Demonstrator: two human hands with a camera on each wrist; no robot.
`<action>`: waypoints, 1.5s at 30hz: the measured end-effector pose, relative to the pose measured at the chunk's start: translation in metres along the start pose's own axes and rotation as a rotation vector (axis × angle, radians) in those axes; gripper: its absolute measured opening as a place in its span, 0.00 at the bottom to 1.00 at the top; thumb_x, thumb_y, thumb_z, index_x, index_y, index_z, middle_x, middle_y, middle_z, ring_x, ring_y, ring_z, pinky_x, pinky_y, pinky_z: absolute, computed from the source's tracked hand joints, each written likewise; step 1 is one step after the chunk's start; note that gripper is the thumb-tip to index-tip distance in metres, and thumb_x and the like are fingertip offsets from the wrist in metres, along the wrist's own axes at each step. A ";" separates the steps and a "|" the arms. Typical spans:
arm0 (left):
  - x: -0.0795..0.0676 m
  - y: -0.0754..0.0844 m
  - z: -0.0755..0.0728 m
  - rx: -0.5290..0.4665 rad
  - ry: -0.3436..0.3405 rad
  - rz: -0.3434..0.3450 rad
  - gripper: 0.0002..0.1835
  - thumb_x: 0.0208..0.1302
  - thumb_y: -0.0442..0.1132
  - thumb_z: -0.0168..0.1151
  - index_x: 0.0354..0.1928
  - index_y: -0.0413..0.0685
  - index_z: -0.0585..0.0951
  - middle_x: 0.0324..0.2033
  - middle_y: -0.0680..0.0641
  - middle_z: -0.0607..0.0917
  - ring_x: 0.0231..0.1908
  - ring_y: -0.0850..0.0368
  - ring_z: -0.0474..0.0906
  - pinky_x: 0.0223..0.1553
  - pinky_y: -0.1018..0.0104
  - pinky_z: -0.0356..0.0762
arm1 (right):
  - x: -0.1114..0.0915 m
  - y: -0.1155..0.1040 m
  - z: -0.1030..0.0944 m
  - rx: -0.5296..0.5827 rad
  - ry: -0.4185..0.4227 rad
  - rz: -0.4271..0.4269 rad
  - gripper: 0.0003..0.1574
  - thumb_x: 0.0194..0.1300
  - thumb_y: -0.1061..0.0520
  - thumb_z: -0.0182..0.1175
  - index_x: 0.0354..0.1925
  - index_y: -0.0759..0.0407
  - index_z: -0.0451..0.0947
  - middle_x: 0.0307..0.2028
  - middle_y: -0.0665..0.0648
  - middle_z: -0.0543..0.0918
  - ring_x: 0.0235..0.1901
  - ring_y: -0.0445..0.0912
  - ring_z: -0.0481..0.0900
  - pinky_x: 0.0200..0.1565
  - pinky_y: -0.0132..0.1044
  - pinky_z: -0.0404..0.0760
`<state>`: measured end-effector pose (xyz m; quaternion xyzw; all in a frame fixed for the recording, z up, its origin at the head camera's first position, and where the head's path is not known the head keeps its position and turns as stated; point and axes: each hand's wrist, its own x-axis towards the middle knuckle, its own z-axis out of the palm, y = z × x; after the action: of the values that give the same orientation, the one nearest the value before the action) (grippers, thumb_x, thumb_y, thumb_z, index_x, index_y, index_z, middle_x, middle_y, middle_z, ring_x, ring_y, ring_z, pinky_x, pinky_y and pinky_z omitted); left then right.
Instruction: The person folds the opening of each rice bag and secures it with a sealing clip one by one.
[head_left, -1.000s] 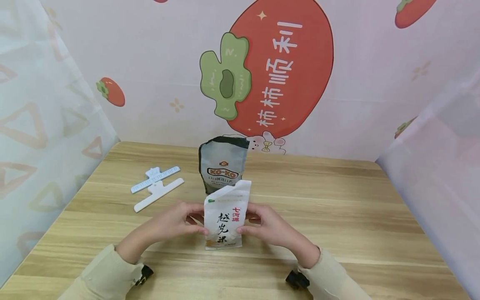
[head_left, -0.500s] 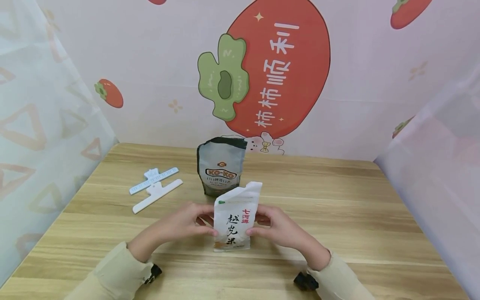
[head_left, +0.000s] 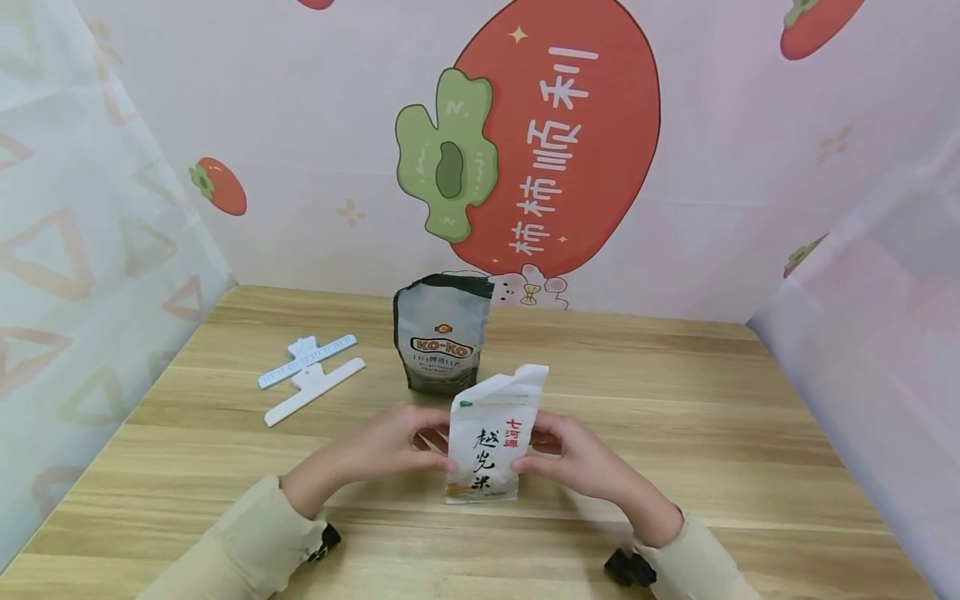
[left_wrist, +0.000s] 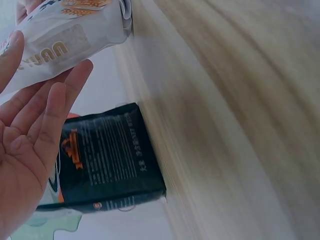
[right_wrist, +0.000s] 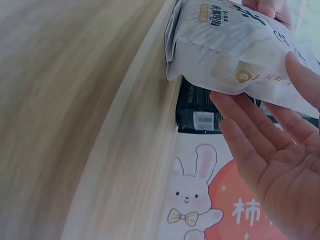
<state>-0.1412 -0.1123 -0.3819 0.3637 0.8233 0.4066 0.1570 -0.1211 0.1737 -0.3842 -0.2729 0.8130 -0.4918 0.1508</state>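
A white bag of rice (head_left: 491, 442) with black and red characters stands upright near the middle of the table, its top corner peaked on the right. My left hand (head_left: 390, 450) holds its left side, thumb in front and fingers behind. On the opposite side my right hand (head_left: 570, 458) grips it the same way. Both wrist views show the rice bag's base (left_wrist: 122, 22) close to the tabletop; whether it touches is hard to tell. Behind it, slightly left, stands a grey and dark KO-KO bag (head_left: 442, 333), its lower right part near the rice bag's top.
Two long bag clips lie at the left of the wooden table (head_left: 675, 400): a light blue one (head_left: 307, 361) and a white one (head_left: 315, 392) in front of it. A printed cloth backdrop (head_left: 315, 100) rises behind the table and along both sides.
Both hands have moved the rice bag to the right, away from in front of the KO-KO bag, whose lower part shows more. The KO-KO bag and clips keep their places.
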 end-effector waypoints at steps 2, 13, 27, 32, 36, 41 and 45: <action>0.005 0.002 0.002 0.003 -0.012 0.004 0.26 0.60 0.50 0.70 0.55 0.42 0.80 0.49 0.44 0.88 0.44 0.56 0.87 0.44 0.74 0.82 | -0.004 0.001 -0.004 -0.004 0.009 0.004 0.28 0.64 0.56 0.68 0.58 0.67 0.75 0.53 0.64 0.83 0.53 0.48 0.83 0.57 0.37 0.81; 0.019 0.006 0.011 -0.005 -0.024 0.045 0.23 0.60 0.46 0.71 0.52 0.39 0.81 0.46 0.42 0.88 0.41 0.55 0.88 0.41 0.75 0.83 | -0.017 0.008 -0.015 -0.025 0.016 0.010 0.28 0.65 0.54 0.67 0.58 0.68 0.75 0.52 0.64 0.84 0.53 0.49 0.84 0.57 0.41 0.82; 0.042 0.014 0.025 -0.009 -0.049 0.048 0.20 0.61 0.45 0.70 0.52 0.43 0.82 0.45 0.46 0.89 0.42 0.62 0.87 0.42 0.78 0.81 | -0.035 0.016 -0.032 -0.033 0.057 0.003 0.26 0.64 0.57 0.67 0.55 0.71 0.76 0.51 0.67 0.84 0.51 0.33 0.81 0.55 0.29 0.80; 0.048 0.018 0.029 -0.003 -0.054 0.031 0.20 0.61 0.45 0.70 0.52 0.43 0.82 0.46 0.47 0.88 0.43 0.62 0.87 0.43 0.79 0.81 | -0.040 0.018 -0.037 -0.016 0.054 0.005 0.26 0.65 0.59 0.66 0.56 0.73 0.74 0.51 0.69 0.83 0.51 0.31 0.80 0.54 0.25 0.78; 0.056 0.022 0.033 0.012 -0.068 0.018 0.21 0.61 0.46 0.70 0.53 0.44 0.82 0.47 0.48 0.88 0.42 0.65 0.86 0.43 0.79 0.81 | -0.046 0.018 -0.042 -0.009 0.054 -0.003 0.26 0.65 0.60 0.65 0.56 0.75 0.74 0.51 0.71 0.82 0.50 0.31 0.81 0.53 0.26 0.79; 0.066 0.027 0.035 0.040 -0.084 0.009 0.21 0.61 0.47 0.70 0.54 0.46 0.82 0.47 0.50 0.89 0.41 0.68 0.85 0.43 0.79 0.81 | -0.052 0.018 -0.048 -0.012 0.064 -0.033 0.24 0.66 0.63 0.64 0.55 0.76 0.73 0.50 0.73 0.82 0.50 0.30 0.81 0.53 0.27 0.80; 0.073 0.030 0.037 0.037 -0.094 -0.001 0.22 0.61 0.47 0.70 0.54 0.46 0.82 0.47 0.50 0.88 0.42 0.68 0.85 0.44 0.79 0.80 | -0.056 0.017 -0.054 -0.015 0.068 -0.046 0.23 0.66 0.64 0.63 0.55 0.78 0.73 0.49 0.74 0.81 0.50 0.30 0.80 0.52 0.27 0.81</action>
<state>-0.1563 -0.0263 -0.3784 0.3847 0.8225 0.3737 0.1893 -0.1086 0.2517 -0.3753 -0.2759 0.8148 -0.4980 0.1095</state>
